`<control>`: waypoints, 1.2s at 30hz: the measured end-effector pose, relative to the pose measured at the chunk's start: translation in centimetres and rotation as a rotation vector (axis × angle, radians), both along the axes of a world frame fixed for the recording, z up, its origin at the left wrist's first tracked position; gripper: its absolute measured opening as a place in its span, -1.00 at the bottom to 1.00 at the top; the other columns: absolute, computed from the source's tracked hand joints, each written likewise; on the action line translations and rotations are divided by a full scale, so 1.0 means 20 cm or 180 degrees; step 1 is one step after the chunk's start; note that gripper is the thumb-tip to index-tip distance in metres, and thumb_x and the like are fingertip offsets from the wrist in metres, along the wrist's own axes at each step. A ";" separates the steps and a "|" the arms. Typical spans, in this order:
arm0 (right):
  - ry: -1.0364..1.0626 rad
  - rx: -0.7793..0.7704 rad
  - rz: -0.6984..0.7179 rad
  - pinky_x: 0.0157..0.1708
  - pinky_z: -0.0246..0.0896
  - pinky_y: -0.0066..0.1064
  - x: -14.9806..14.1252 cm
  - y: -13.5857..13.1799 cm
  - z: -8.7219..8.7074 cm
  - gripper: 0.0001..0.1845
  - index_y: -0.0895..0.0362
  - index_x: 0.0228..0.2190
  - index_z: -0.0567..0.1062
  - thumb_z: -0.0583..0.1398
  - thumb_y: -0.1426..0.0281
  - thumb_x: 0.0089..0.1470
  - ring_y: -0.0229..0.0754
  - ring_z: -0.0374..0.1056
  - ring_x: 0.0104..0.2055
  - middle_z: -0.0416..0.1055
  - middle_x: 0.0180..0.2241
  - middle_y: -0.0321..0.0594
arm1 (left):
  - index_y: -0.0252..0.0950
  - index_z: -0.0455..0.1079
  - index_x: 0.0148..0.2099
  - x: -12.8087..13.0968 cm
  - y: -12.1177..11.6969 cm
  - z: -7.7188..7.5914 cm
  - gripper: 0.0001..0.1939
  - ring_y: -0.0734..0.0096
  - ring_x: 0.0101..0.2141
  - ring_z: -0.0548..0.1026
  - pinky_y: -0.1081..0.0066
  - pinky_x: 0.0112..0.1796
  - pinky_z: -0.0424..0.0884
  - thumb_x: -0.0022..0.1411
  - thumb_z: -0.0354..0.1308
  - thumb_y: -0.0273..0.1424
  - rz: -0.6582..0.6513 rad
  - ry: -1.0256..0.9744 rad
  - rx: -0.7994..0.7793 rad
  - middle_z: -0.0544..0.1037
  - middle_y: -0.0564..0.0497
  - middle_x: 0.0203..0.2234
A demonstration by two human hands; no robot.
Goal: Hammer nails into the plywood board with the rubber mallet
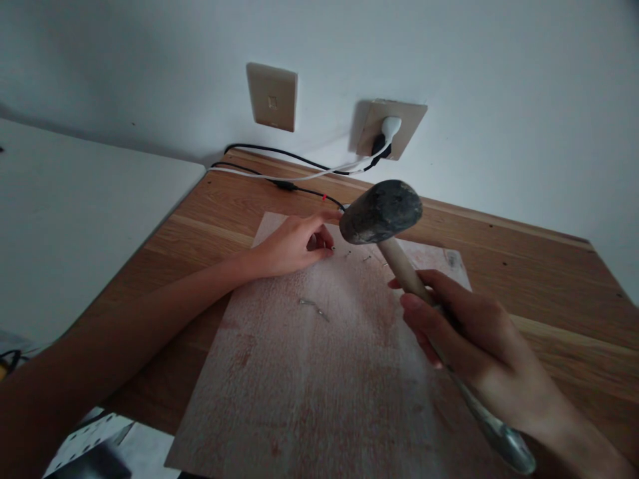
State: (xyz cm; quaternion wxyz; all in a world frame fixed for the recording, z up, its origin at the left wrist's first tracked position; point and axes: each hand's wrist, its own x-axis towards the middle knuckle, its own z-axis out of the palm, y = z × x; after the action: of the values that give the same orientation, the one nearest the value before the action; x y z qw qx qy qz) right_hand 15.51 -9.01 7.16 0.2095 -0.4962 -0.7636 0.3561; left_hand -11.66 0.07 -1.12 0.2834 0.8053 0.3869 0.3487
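Observation:
My right hand (464, 332) is wrapped round the handle of a mallet (382, 211) with a dark, worn head. The mallet is raised over the far part of a thin wooden board (299, 399). Near the board's far edge my left hand (294, 246) pinches a small nail (333, 248), with only its tip end showing by the fingers. To the right of it a nail (348, 254) and another nail (367, 258) stand in a row in the board. Two loose screws or nails (314, 308) lie on the board's surface nearer to me.
The board rests on a wooden tabletop (549, 279) against a white wall. Black and white cables (294, 177) run along the back to a wall socket (394, 130). A blank wall plate (272, 98) is to its left. A white panel (90, 219) stands at the left.

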 end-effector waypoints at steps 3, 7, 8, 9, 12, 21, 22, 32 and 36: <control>0.0060 -0.0098 0.0025 -0.70 0.10 -0.43 0.01 0.00 0.00 -0.72 0.02 -0.24 0.42 0.07 0.14 0.47 -0.31 0.28 -0.67 0.30 -0.61 -0.48 | -0.26 0.44 0.13 0.00 0.00 0.00 -0.53 0.45 -0.32 0.64 0.48 -0.21 0.51 0.19 0.32 -0.62 -0.0002 -0.0007 -0.0025 0.71 0.06 -0.27; -0.0352 -0.0092 0.0163 -0.63 0.10 -0.36 -0.01 0.02 -0.03 -0.66 0.03 -0.33 0.43 0.10 0.12 0.43 -0.26 0.28 -0.65 0.28 -0.65 -0.45 | -0.24 0.40 0.23 0.00 0.00 0.00 -0.44 0.41 -0.30 0.64 0.45 -0.23 0.52 0.19 0.27 -0.62 0.0008 0.0047 -0.0089 0.70 0.06 -0.26; -0.0423 -0.0139 0.0193 -0.62 0.10 -0.35 -0.02 0.02 -0.04 -0.65 0.03 -0.34 0.44 0.09 0.11 0.43 -0.25 0.30 -0.65 0.28 -0.66 -0.45 | -0.24 0.39 0.24 0.00 0.00 0.00 -0.42 0.39 -0.29 0.65 0.45 -0.23 0.52 0.18 0.25 -0.63 0.0018 0.0075 -0.0084 0.70 0.06 -0.26; -0.0466 -0.0184 0.0215 -0.60 0.12 -0.34 -0.02 0.03 -0.05 -0.64 0.03 -0.33 0.45 0.09 0.10 0.43 -0.24 0.31 -0.64 0.29 -0.66 -0.45 | -0.24 0.38 0.25 0.00 0.00 0.00 -0.40 0.37 -0.27 0.65 0.44 -0.22 0.52 0.17 0.24 -0.63 0.0031 0.0106 -0.0074 0.69 0.06 -0.26; -0.0498 -0.0269 0.0190 -0.56 0.13 -0.33 -0.02 0.03 -0.06 -0.64 0.04 -0.28 0.46 0.08 0.08 0.43 -0.23 0.33 -0.62 0.29 -0.64 -0.45 | -0.24 0.37 0.26 -0.01 0.00 0.01 -0.39 0.36 -0.26 0.64 0.43 -0.21 0.51 0.17 0.24 -0.63 0.0063 0.0159 -0.0031 0.69 0.05 -0.26; -0.0474 -0.0535 0.0148 -0.58 0.11 -0.33 -0.02 0.02 -0.05 -0.61 0.04 -0.28 0.44 0.05 0.03 0.42 -0.23 0.28 -0.63 0.28 -0.63 -0.44 | -0.24 0.40 0.24 -0.01 0.00 0.01 -0.40 0.39 -0.31 0.64 0.46 -0.25 0.50 0.16 0.24 -0.65 0.0019 0.0133 0.0035 0.68 0.07 -0.29; -0.0475 -0.0541 0.0111 -0.59 0.12 -0.33 -0.02 0.02 -0.05 -0.61 0.04 -0.27 0.44 0.06 0.03 0.42 -0.23 0.27 -0.63 0.28 -0.63 -0.44 | -0.24 0.41 0.23 -0.01 0.00 0.01 -0.41 0.40 -0.32 0.63 0.47 -0.26 0.50 0.16 0.25 -0.65 0.0028 0.0136 0.0060 0.68 0.07 -0.29; 0.0123 -0.0112 0.0021 -0.67 0.08 -0.41 -0.04 -0.02 -0.01 -0.71 0.02 -0.31 0.42 0.09 0.17 0.45 -0.31 0.24 -0.65 0.28 -0.62 -0.48 | -0.27 0.46 0.11 0.00 0.01 0.00 -0.57 0.44 -0.33 0.63 0.47 -0.24 0.50 0.20 0.33 -0.61 -0.0007 0.0091 0.0013 0.70 0.04 -0.27; -0.0180 -0.0254 0.0167 -0.64 0.07 -0.37 -0.03 0.00 -0.05 -0.68 0.02 -0.33 0.40 0.09 0.13 0.44 -0.28 0.27 -0.66 0.27 -0.65 -0.48 | -0.26 0.44 0.17 -0.01 0.01 0.00 -0.50 0.41 -0.33 0.64 0.47 -0.25 0.49 0.20 0.29 -0.63 0.0028 0.0196 0.0118 0.70 0.05 -0.27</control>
State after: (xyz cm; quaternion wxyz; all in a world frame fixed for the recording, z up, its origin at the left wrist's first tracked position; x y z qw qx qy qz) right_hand 14.82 -8.96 6.24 0.1584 -0.4938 -0.7672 0.3775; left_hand -11.78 0.22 -1.10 0.2549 0.8190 0.3924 0.3320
